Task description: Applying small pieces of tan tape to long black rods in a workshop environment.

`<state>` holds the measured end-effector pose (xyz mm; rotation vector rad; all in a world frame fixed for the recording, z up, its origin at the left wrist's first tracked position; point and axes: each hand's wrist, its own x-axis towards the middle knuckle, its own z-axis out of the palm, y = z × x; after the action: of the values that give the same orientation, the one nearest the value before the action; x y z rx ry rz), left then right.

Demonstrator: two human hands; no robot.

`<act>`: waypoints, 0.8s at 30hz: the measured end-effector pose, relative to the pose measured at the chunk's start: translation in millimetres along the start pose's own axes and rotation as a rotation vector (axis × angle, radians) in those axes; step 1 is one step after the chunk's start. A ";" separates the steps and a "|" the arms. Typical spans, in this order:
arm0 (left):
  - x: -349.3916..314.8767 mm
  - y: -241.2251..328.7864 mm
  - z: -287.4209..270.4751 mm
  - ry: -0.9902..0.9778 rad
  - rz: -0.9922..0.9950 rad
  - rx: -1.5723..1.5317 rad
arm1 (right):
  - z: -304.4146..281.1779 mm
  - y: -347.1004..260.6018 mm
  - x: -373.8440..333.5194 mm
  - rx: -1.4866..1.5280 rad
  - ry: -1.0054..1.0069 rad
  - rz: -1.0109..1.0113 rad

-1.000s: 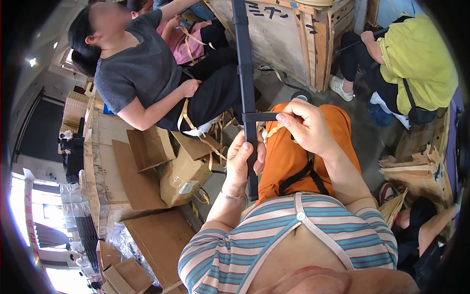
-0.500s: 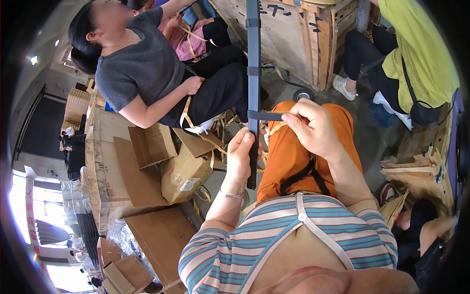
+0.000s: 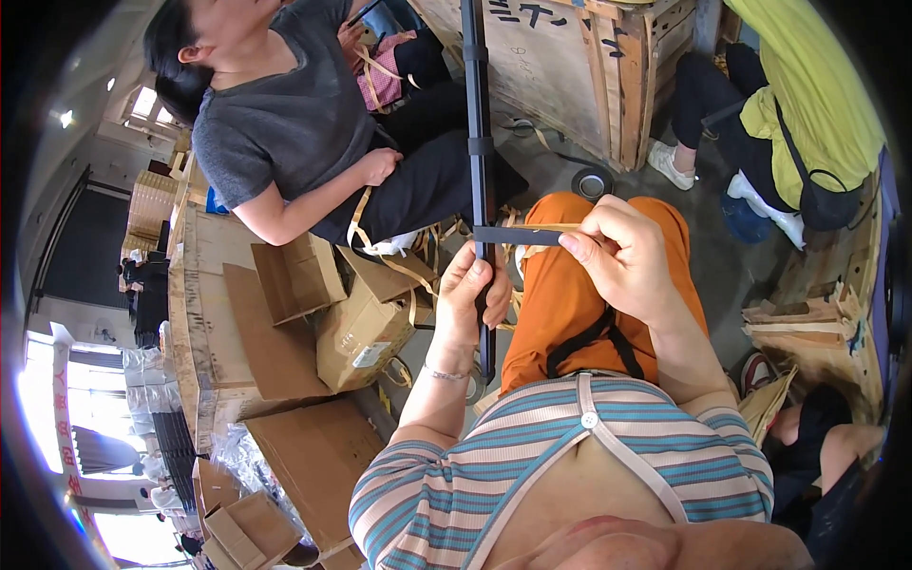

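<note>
My left hand (image 3: pixel 472 293) grips a long dark rod (image 3: pixel 478 114) that stands nearly upright in front of me and runs to the top edge. My right hand (image 3: pixel 619 249) pinches the end of a strip of black tape (image 3: pixel 518 236) stretched sideways from the rod, with a thin tan strip along it. My orange trousers (image 3: pixel 570 294) lie just below both hands.
A person in a grey shirt (image 3: pixel 285 123) sits at the left handling tan strips. Another person in yellow (image 3: pixel 807 85) sits at the upper right. A wooden crate (image 3: pixel 589 66) stands ahead. Cardboard boxes (image 3: pixel 361 332) pile up at the left. A tape roll (image 3: pixel 594 180) lies on the floor.
The rod has swung from a tilt to nearly upright. My right hand holds the tape strip out to the right, a little lower than before.
</note>
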<state>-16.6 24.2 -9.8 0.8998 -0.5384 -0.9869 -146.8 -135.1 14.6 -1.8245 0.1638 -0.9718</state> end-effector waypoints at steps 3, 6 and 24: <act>-1.4 -0.2 -1.8 -0.058 0.005 -0.048 | -0.4 3.1 -0.5 -0.021 -0.003 -0.025; -4.6 1.1 -2.8 -0.114 -0.016 -0.120 | 2.7 3.4 -0.6 -0.002 -0.005 -0.021; -6.7 -3.1 -5.1 -0.283 -0.136 -0.475 | 10.9 39.5 0.0 0.018 -0.333 0.137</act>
<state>-17.4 31.3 -15.2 0.3774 -0.4543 -1.3081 -127.2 -145.9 -19.8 -1.9034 0.0721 -0.5630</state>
